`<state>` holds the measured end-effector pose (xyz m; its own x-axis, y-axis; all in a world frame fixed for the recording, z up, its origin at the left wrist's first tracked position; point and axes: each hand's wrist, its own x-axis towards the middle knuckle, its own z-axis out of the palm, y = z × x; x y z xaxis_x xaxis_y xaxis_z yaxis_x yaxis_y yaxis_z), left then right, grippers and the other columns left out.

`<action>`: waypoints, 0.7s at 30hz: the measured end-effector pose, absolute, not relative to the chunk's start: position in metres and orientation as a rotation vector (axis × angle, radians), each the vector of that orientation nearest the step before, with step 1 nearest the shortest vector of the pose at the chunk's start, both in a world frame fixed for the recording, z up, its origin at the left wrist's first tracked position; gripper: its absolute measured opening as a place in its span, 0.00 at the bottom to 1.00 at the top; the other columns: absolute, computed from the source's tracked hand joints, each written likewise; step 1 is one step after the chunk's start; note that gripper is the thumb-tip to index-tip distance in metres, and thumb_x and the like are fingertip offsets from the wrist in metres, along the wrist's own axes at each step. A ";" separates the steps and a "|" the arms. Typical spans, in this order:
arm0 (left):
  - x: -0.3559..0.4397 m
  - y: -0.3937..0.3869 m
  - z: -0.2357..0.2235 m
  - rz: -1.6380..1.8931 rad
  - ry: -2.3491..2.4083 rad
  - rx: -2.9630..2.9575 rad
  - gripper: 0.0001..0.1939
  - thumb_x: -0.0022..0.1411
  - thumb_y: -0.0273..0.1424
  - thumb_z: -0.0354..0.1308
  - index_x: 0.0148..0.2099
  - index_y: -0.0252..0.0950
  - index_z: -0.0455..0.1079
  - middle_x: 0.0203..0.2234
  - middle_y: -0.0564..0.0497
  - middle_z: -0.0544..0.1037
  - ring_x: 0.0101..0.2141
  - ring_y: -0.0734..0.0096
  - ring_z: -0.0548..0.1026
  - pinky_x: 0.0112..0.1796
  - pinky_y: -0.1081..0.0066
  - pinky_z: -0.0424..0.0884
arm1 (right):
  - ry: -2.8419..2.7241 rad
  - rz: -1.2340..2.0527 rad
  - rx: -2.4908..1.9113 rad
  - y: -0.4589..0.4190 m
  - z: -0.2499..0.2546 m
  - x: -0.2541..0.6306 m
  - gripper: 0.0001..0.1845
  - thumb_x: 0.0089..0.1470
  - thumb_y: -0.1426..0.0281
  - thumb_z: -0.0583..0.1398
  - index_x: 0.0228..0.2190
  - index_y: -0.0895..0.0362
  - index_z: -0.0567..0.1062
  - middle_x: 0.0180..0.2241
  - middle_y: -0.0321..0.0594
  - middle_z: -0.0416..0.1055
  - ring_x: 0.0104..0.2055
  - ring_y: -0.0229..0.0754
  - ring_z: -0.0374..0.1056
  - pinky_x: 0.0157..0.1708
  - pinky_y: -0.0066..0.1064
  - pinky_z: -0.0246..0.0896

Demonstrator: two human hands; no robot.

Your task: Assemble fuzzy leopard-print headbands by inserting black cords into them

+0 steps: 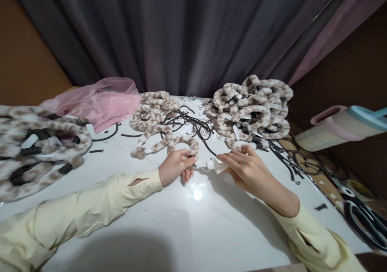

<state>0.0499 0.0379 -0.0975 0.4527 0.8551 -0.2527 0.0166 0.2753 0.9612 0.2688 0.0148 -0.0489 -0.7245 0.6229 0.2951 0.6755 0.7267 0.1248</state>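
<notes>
Head camera: the left hand (178, 165) pinches a brown-spotted plush ring (184, 140) between thumb and fingers, most of it lying just beyond that grip. The right hand (248, 167) holds a small white bottle (220, 166) (its tip points toward the pinch). Beyond both grips lie black cords (198, 122); beyond the right, a pile of similar rings (254, 110).

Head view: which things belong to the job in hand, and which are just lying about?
Likely in the job:
spotted fuzzy ring at the left hand
small white container in the right hand
matching fuzzy rings in piles
loose black cords

Apparently just lying about:
tumbler
pink plastic bag
scissors
</notes>
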 end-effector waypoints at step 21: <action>0.050 0.038 -0.098 0.688 0.945 1.164 0.18 0.53 0.43 0.59 0.29 0.34 0.57 0.12 0.54 0.71 0.10 0.80 0.66 0.12 0.82 0.62 | -2.672 -0.188 -1.096 0.011 -0.044 0.268 0.11 0.52 0.77 0.51 0.37 0.60 0.69 0.27 0.42 0.71 0.29 0.43 0.62 0.34 0.35 0.45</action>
<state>0.0496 0.0383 -0.0975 0.4579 0.8521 -0.2534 0.0206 0.2748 0.9613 0.2682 0.0113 -0.0444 -0.6870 0.6728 0.2745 0.7046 0.7091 0.0254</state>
